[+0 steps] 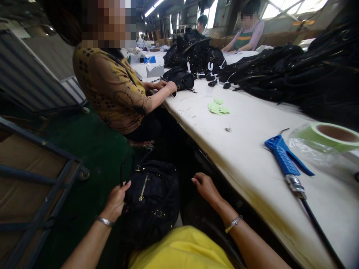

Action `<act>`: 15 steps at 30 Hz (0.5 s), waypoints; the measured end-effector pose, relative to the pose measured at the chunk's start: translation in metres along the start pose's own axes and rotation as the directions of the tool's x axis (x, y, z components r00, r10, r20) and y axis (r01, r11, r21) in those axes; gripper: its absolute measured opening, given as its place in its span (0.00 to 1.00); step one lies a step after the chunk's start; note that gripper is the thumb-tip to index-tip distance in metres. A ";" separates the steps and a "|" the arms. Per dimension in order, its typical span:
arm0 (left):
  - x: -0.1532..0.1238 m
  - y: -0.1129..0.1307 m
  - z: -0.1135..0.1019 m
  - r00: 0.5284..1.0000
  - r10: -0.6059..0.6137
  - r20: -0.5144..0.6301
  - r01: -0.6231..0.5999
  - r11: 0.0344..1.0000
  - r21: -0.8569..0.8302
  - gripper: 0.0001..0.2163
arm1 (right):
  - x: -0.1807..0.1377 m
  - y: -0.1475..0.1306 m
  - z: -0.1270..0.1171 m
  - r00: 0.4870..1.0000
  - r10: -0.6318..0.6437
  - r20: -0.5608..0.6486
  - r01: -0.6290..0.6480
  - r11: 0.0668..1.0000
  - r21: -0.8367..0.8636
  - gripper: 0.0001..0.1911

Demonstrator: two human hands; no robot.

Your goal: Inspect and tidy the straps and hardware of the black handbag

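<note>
A black bag sits low down on the person's lap, below the edge of the bench, with a gold zip and small gold buckles on its front. It looks soft and floppy, not stiff, and likely not very heavy, so it should bend and sag when lifted; the top edge or the strap by the zip seems the best place to take hold. The left hand is curled on the bag's left side and grips it near the strap. The right hand is just beside the bag, loosely curled and holding nothing. On the long pale bench lie a blue tool with a dark hose, a roll of green tape, some green paper tags and big heaps of more black bags. Another person (in a brown patterned top) sits further along with hands on a bag. The floor is dark green, and the room is a big workshop with bright windows
</note>
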State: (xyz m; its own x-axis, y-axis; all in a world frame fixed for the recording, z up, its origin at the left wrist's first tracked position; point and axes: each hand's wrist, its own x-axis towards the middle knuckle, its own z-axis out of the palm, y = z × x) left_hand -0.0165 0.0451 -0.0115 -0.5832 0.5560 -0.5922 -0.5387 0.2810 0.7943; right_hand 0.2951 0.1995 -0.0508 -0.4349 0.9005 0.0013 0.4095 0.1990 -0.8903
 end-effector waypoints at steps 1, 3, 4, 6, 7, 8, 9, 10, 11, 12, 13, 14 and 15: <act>0.003 -0.004 -0.006 1.000 -0.020 -0.023 0.020 1.000 -0.004 0.09 | -0.005 0.010 0.010 0.999 0.030 0.039 -0.030 1.000 0.009 0.03; 0.007 -0.013 -0.017 0.997 -0.055 -0.057 0.055 0.999 -0.003 0.08 | -0.015 0.026 0.029 0.987 0.092 0.129 -0.098 0.995 0.034 0.09; 0.009 -0.017 -0.022 0.996 -0.068 -0.060 0.069 0.998 0.003 0.08 | -0.019 0.033 0.039 0.978 0.122 0.170 -0.132 0.990 0.046 0.09; 0.012 -0.023 -0.028 0.995 -0.082 -0.059 0.083 0.996 0.020 0.08 | -0.023 0.041 0.056 0.957 0.172 0.233 -0.191 0.979 0.066 0.06; 0.013 -0.026 -0.031 0.995 -0.083 -0.048 0.085 0.996 0.030 0.08 | -0.024 0.044 0.063 0.948 0.190 0.254 -0.214 0.974 0.073 0.08; 0.016 -0.029 -0.032 0.996 -0.083 -0.046 0.084 0.996 0.034 0.08 | -0.024 0.044 0.069 0.942 0.202 0.269 -0.230 0.970 0.079 0.11; 0.018 -0.031 -0.033 0.995 -0.082 -0.048 0.084 0.996 0.033 0.08 | -0.023 0.044 0.073 0.938 0.208 0.277 -0.239 0.968 0.082 0.14; 0.020 -0.032 -0.034 0.995 -0.080 -0.057 0.082 0.996 0.026 0.07 | -0.022 0.043 0.077 0.936 0.209 0.282 -0.241 0.967 0.081 0.15; 0.022 -0.033 -0.034 0.995 -0.080 -0.065 0.081 0.997 0.016 0.06 | -0.020 0.041 0.079 0.937 0.207 0.282 -0.237 0.969 0.077 0.16; 0.024 -0.034 -0.035 0.994 -0.080 -0.073 0.080 0.997 0.004 0.06 | -0.018 0.039 0.080 0.940 0.203 0.275 -0.230 0.971 0.068 0.15; 0.025 -0.035 -0.035 0.994 -0.077 -0.080 0.077 0.997 -0.005 0.06 | -0.016 0.038 0.079 0.945 0.200 0.260 -0.222 0.974 0.056 0.15; 0.027 -0.036 -0.035 0.994 -0.075 -0.076 0.075 0.997 -0.008 0.06 | -0.014 0.036 0.077 0.951 0.198 0.239 -0.213 0.976 0.041 0.14; 0.027 -0.036 -0.035 0.996 -0.070 -0.064 0.070 0.998 -0.006 0.07 | -0.012 0.035 0.074 0.957 0.195 0.215 -0.205 0.978 0.026 0.14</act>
State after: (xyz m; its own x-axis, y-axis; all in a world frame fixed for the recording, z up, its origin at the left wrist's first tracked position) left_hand -0.0342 0.0229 -0.0608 -0.5816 0.4840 -0.6538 -0.5816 0.3146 0.7502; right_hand 0.2556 0.1674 -0.1158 -0.5088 0.8173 -0.2703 0.4689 -0.0002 -0.8832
